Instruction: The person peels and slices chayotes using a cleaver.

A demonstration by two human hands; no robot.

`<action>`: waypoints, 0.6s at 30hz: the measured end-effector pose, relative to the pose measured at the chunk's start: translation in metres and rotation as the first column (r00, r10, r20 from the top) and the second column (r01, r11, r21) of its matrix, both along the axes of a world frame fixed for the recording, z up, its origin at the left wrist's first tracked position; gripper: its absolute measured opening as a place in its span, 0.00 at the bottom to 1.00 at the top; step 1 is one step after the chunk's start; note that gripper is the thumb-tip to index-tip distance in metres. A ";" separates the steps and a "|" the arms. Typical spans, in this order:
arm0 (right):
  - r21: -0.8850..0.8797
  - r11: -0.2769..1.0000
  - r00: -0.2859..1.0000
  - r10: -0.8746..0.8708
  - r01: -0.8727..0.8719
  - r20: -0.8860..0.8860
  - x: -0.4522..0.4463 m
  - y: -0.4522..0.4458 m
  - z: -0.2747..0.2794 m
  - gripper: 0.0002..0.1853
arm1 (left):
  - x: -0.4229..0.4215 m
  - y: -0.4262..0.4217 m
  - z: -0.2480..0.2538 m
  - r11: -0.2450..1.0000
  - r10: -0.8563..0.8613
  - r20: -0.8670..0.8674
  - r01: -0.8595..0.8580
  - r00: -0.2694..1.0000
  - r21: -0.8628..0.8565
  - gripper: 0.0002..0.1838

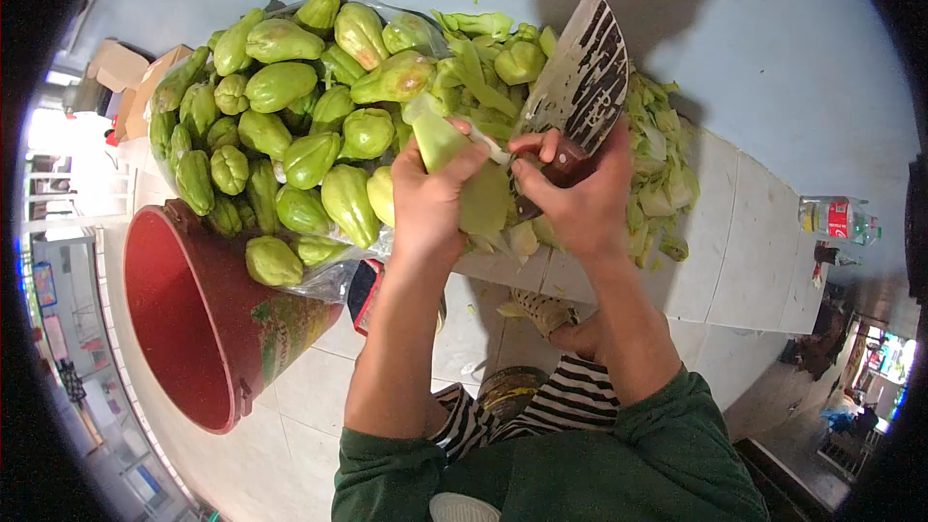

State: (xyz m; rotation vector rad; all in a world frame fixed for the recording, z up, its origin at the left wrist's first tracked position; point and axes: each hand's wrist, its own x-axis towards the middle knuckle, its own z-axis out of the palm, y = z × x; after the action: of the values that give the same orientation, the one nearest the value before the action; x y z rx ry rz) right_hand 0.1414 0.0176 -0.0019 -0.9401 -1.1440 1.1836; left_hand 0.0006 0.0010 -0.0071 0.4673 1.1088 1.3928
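My left hand (432,195) is closed around a pale green, peeled-looking chayote piece (437,141) with a flat cut face. My right hand (586,201) grips the dark wooden handle of a cleaver (578,75), its broad blade pointing up and away from me, spattered with pale residue. Between the two hands, near the fingertips, is a small white piece (495,149); I cannot make out what it is. Whole green chayotes (288,87) lie heaped beyond and left of my left hand. Cut slices and peelings (659,174) are piled behind and right of my right hand.
A large red bucket (208,319) stands tilted in view at the lower left. Clear plastic bagging (333,280) lies under the chayotes on a white tiled ledge (744,232). A plastic bottle (837,219) is at the far right. Cardboard boxes (145,87) sit behind left.
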 end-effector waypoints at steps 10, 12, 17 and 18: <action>0.001 0.998 0.994 -0.055 0.055 0.097 -0.003 -0.004 0.001 0.28 | 0.013 -0.005 0.010 0.999 0.053 0.035 -0.053 0.998 -0.002 0.13; -0.011 0.999 0.996 -0.052 0.053 0.076 -0.004 -0.005 0.001 0.28 | 0.014 -0.006 0.008 0.998 0.067 0.045 -0.066 0.997 -0.007 0.14; -0.092 0.996 0.999 0.001 0.003 0.041 -0.002 -0.010 0.007 0.28 | 0.006 -0.003 0.011 0.991 0.126 0.162 -0.130 0.979 0.015 0.15; -0.089 0.996 0.999 0.004 -0.001 0.038 -0.003 -0.010 0.008 0.28 | 0.003 -0.002 0.012 0.990 0.140 0.143 -0.143 0.980 0.017 0.15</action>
State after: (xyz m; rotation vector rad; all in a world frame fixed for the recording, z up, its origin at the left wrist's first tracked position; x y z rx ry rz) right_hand 0.1388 0.0081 0.0061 -1.0330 -1.1308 1.2312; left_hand 0.0035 -0.0012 0.0047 0.3081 1.0247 1.5425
